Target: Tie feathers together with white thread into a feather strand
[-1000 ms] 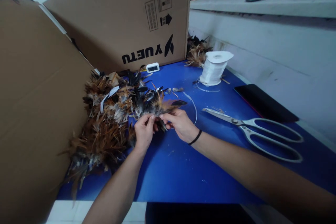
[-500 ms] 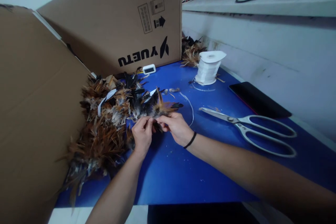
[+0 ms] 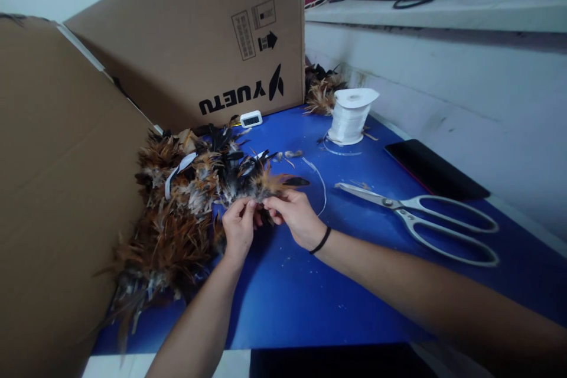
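A strip of brown, black and white feathers (image 3: 248,180) lies on the blue table (image 3: 310,295), joined to a bigger heap of the same feathers (image 3: 170,224) at the left. My left hand (image 3: 238,230) pinches the strip's near edge with closed fingers. My right hand (image 3: 296,217), a black band on its wrist, pinches the same strip just to the right. The two hands' fingertips nearly touch. A thin white thread (image 3: 319,180) curls away from the strip toward a white spool (image 3: 351,118).
Large steel scissors (image 3: 420,218) lie right of my hands. A black phone (image 3: 436,170) rests by the wall. Cardboard boxes (image 3: 199,41) stand behind and to the left (image 3: 57,189). A small white device (image 3: 250,120) and more feathers (image 3: 319,91) lie at the back.
Both hands stay pinched on the feather strip with only small finger shifts. The view has drifted a little, so everything sits slightly further left.
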`<act>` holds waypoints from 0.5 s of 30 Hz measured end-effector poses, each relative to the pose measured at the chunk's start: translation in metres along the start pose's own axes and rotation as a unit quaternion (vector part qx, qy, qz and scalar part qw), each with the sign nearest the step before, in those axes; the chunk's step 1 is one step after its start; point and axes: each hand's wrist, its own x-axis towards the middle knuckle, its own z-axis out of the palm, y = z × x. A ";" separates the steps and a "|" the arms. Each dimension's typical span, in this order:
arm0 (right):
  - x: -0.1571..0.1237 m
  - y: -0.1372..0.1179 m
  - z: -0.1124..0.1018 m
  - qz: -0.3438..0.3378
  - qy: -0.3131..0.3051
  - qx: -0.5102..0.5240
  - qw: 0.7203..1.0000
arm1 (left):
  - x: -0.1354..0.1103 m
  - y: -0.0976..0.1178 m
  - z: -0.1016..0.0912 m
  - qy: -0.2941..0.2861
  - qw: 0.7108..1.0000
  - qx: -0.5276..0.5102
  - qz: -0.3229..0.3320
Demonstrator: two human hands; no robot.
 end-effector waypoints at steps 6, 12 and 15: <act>-0.001 -0.004 0.001 -0.042 0.025 -0.057 0.997 | 0.001 0.000 -0.001 -0.010 1.000 -0.007 0.008; 0.001 0.000 0.000 -0.069 0.023 -0.079 0.994 | 0.003 -0.004 -0.004 -0.012 0.999 0.013 0.029; 0.002 0.003 -0.001 -0.091 -0.003 -0.093 0.992 | 0.004 -0.005 -0.005 -0.007 1.000 -0.004 0.029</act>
